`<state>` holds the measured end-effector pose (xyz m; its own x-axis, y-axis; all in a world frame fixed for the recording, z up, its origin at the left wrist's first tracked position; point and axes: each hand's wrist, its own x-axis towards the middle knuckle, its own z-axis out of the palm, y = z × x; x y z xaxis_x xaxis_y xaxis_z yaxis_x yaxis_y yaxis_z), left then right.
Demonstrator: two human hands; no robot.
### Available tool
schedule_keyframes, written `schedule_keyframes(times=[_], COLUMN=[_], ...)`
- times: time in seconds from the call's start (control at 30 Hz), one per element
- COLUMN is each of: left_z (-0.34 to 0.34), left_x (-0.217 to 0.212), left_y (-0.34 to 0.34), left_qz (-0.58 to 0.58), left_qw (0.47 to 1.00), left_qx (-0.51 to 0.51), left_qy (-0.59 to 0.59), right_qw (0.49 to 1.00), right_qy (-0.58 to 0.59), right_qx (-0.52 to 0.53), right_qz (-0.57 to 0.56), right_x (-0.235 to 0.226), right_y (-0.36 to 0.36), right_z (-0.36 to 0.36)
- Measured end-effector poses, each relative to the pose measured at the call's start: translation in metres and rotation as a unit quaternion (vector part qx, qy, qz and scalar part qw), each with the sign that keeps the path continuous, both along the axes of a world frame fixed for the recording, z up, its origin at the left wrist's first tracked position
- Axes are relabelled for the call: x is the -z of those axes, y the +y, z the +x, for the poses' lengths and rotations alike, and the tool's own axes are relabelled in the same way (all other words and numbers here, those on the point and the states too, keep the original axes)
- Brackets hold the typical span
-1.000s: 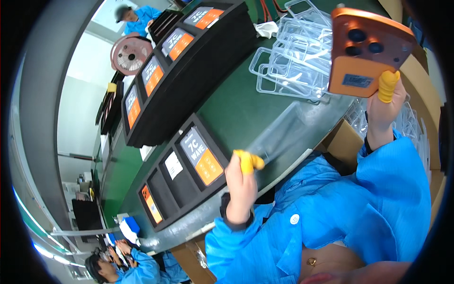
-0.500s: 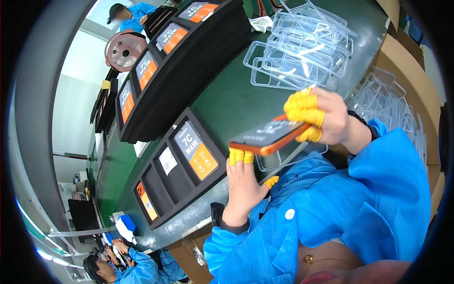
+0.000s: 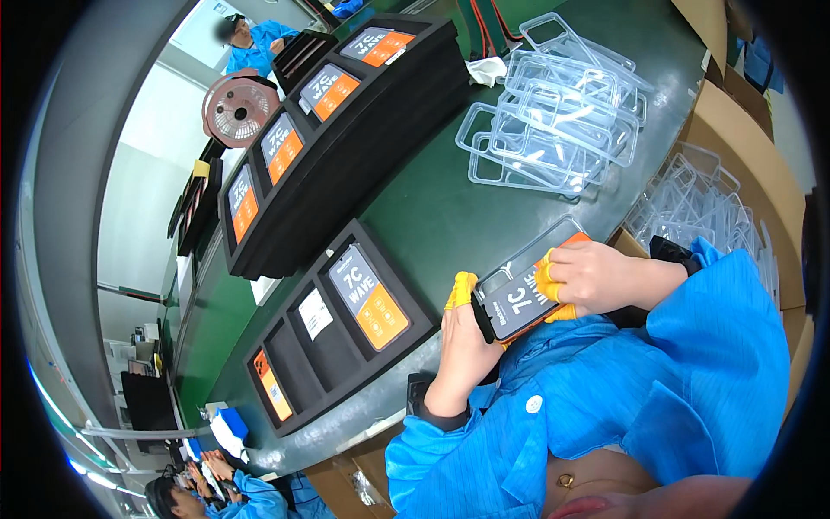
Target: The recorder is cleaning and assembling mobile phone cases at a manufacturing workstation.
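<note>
At the table's near edge, my right hand [image 3: 584,278], with yellow finger covers, grips a smartphone [image 3: 517,304] by its right end. The phone has an orange body and a printed film over its dark screen. A transparent phone case [image 3: 558,238] shows along the phone's far side, overlapping it; I cannot tell how far the phone sits inside. My left hand [image 3: 467,333], also with yellow finger covers, closes around the left end of the case. Its thumb is hidden near the phone's end.
Left of my hands lies a black foam tray [image 3: 298,406] with a film-covered phone [image 3: 367,296] and an orange phone [image 3: 271,387]. Beyond it rises a stack of foam trays [image 3: 346,160]. Transparent cases [image 3: 562,112] are piled at the far right, with more in a cardboard box [image 3: 726,112]. Co-workers sit farther off.
My right hand has brought the phone down and toward me, turning its screen up, onto the transparent case. My left hand has moved right and now holds the case's end.
</note>
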<state>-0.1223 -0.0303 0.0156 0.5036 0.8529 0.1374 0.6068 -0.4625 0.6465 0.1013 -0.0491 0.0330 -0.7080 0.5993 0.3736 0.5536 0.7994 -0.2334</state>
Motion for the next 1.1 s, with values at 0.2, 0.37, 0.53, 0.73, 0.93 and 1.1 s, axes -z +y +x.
schedule_keyframes(times=[0.2,0.37,0.53,0.73,0.93,1.1], left_z=[0.003,-0.007,-0.013,-0.004,-0.003,-0.010], left_x=[-0.006,-0.027,-0.029,-0.027,-0.031,-0.036], left_y=[-0.002,-0.004,-0.004,-0.012,-0.014,-0.007], left_qz=[0.050,0.086,-0.004,-0.040,0.053,0.046], left_qw=[0.999,0.994,0.985,0.963,0.958,0.965], left_qx=[-0.016,-0.019,-0.031,-0.087,-0.139,-0.113], left_qy=[0.009,-0.062,-0.169,-0.251,-0.244,-0.233], right_qw=[0.994,0.991,0.978,0.953,0.954,0.953], right_qy=[0.053,0.012,0.143,0.215,0.222,0.240], right_qx=[0.093,0.049,0.145,0.194,0.181,0.186], right_qz=[0.033,-0.123,0.039,0.085,0.088,-0.013], right_x=[-0.008,-0.011,-0.012,-0.009,-0.009,-0.002], right_y=[0.036,0.047,0.037,0.028,0.027,0.044], right_z=[0.005,0.001,-0.015,-0.032,-0.037,-0.039])
